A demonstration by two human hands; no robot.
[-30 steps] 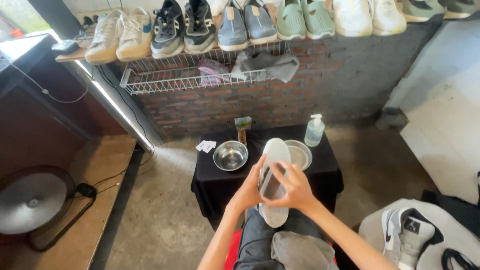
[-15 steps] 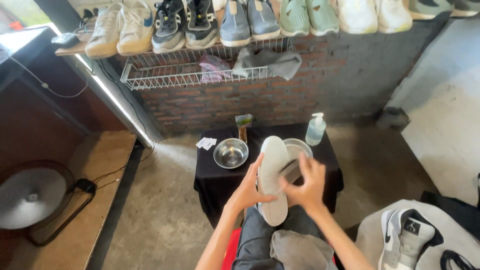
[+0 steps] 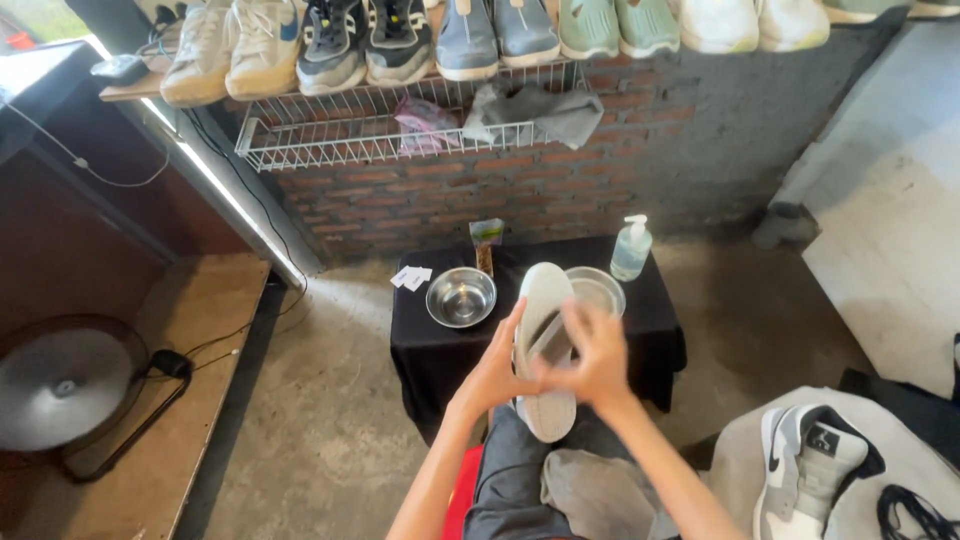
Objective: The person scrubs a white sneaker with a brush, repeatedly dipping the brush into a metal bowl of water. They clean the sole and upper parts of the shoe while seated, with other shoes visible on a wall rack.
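Blurring across the middle of the view hides much of what the hands are doing: the right hand (image 3: 598, 352) is smeared, and the small dark brush (image 3: 548, 333) it grips shows only as a dark streak on the sole. The left hand (image 3: 497, 365) grasps the side of the white shoe (image 3: 546, 345), which is held sole-up above the person's lap, its toe end over the near edge of the tabletop (image 3: 660, 315). The shoe's upper is out of sight. Compared with half a second ago, the right hand has moved back left onto the middle of the sole, and the brush no longer sits near the right edge of the shoe; the left hand keeps the same grip. Behind the shoe, on the black-draped tabletop, stand a steel bowl (image 3: 461, 296), a second, shallower bowl (image 3: 598, 289) partly covered by the shoe, a clear pump bottle (image 3: 631, 250) and a small packet (image 3: 486, 243). A wire shelf (image 3: 330, 145) on the brick wall carries a grey cloth (image 3: 535, 110), with a row of shoes (image 3: 400, 40) above, cut off at the top edge. A grey-and-white sneaker (image 3: 805, 465) lies at lower right.
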